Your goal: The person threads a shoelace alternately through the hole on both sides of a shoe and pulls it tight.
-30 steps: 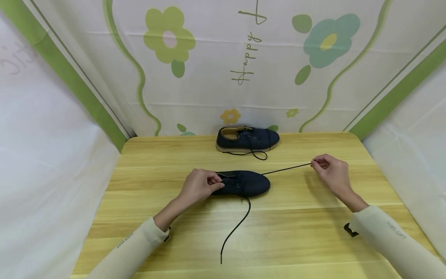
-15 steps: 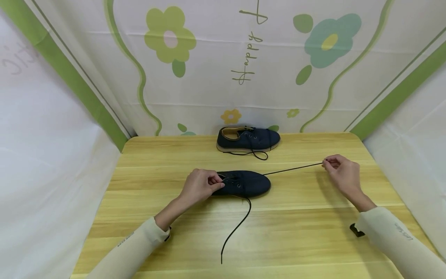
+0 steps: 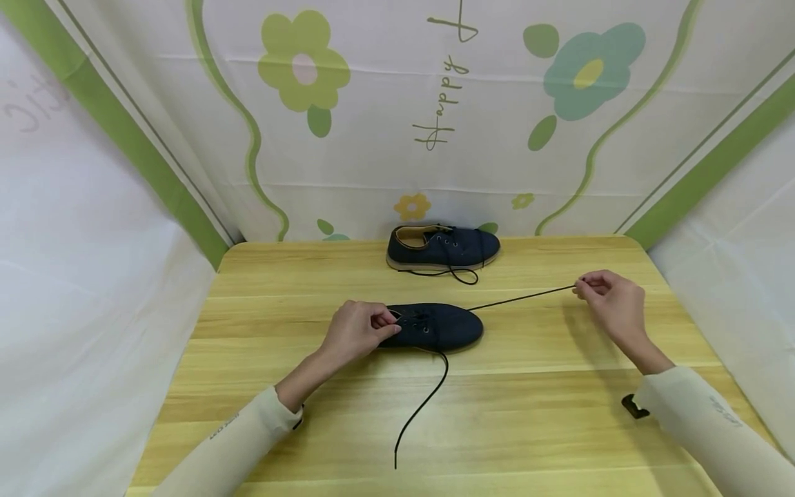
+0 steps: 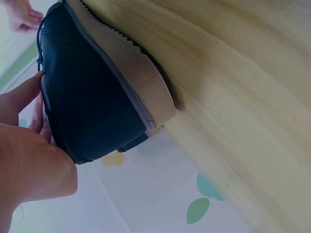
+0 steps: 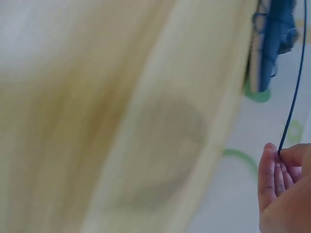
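A dark navy lace-up shoe lies on the table, toe to the right. My left hand grips it at the opening near the tongue; in the left wrist view the thumb is at the collar edge of the shoe, and some of the fingers are hidden. Off to the right, my right hand pinches the end of the black shoelace, stretched taut from the shoe's far side. The right wrist view shows the shoelace between thumb and fingertips. The other lace end trails loosely toward the table's front.
A matching shoe stands at the table's back edge, a loop of its lace lying in front. The wooden table meets a flower-printed cloth wall behind. White cloth hangs on both sides.
My right hand has moved right, then slightly away from me, and more lace now shows between it and the shoe. The left hand keeps its grip in place.
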### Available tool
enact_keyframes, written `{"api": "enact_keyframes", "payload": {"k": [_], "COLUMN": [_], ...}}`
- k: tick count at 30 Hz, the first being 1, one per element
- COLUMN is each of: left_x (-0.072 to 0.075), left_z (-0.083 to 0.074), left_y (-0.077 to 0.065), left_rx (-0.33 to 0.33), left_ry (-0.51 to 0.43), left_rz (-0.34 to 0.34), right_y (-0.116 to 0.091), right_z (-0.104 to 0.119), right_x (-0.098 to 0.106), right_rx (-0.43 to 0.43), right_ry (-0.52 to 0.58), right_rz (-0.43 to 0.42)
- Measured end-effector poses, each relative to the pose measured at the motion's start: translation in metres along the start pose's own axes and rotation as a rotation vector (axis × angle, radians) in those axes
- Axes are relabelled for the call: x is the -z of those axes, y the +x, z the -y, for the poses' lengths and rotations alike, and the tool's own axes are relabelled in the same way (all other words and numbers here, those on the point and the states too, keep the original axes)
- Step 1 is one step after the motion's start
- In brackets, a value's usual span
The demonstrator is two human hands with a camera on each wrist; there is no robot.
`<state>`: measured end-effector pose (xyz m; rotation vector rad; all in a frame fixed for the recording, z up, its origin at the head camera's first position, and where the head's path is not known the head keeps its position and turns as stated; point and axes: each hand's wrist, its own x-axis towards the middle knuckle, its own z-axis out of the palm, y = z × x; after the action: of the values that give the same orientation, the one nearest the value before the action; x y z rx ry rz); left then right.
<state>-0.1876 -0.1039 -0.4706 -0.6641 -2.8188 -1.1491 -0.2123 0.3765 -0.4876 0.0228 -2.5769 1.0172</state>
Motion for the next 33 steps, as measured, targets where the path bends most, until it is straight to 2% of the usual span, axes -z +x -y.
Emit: {"api": "enact_keyframes", "payload": {"k": [3, 8, 16, 22, 27, 33], "left_x": [-0.001, 0.000, 0.000, 0.002, 0.004, 0.007], "left_z": [-0.001, -0.001, 0.000, -0.001, -0.003, -0.001], "left_y": [-0.001, -0.001, -0.002, -0.002, 0.000, 0.008], "left_rx": [-0.003, -0.014, -0.036, -0.023, -0.023, -0.083], "left_ry": [-0.001, -0.005, -0.090, -0.132, -0.184, -0.117], "left_rz": [-0.003, 0.000, -0.036, -0.085, -0.125, -0.155], "right_y": [0.001, -0.002, -0.006, -0.006, -0.011, -0.018], "right_z": [0.017, 0.054, 0.120, 0.167, 0.198, 0.224], "right_x": [0.000, -0.005, -0.017, -0.026, -0.040, -0.064], "right_rx": [-0.005, 0.063, 0.301, 0.380, 0.464, 0.500], "right_ry": [0.076, 0.162, 0.300, 0.425, 0.480, 0.542], "right_rz": [0.011, 0.016, 0.056, 0.154, 0.263, 0.372]}}
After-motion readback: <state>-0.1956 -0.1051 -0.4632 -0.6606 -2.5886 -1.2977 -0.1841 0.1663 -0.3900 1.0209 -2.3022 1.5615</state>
